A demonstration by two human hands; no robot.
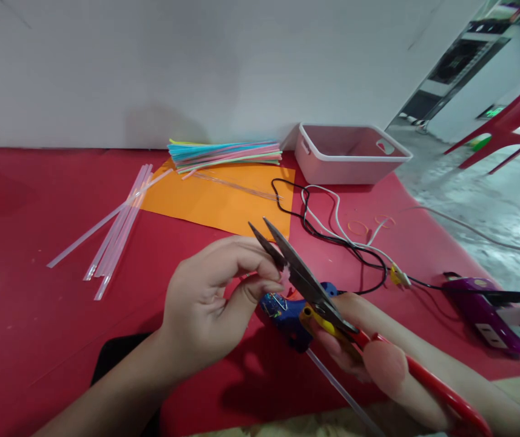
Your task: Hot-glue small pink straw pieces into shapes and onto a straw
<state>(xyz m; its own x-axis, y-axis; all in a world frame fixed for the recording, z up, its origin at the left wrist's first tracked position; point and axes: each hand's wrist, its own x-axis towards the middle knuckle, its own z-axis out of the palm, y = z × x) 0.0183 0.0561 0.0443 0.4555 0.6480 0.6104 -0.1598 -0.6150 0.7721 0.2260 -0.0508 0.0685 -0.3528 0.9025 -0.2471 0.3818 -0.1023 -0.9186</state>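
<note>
My left hand [223, 294] pinches a small fluffy pink piece [286, 274] between thumb and fingertips. What the piece is made of cannot be made out. In my right hand [378, 358] is a pair of scissors [305, 285] with red handles, its blades slightly apart and pointing up and left. One blade passes right beside the pink piece. Behind and below the scissors is a blue glue gun [293, 318] with a yellow trigger, partly hidden by my right hand. A clear glue stick [339, 388] slants down from near it.
Pastel pipe cleaners [223, 155] lie on an orange sheet [218, 200], with translucent glue sticks [121, 227] to their left. A pink bin [346, 170] stands by the wall. Tangled cables [346, 243] run toward a purple power strip [487, 315]. A red chair [505, 133] stands beyond.
</note>
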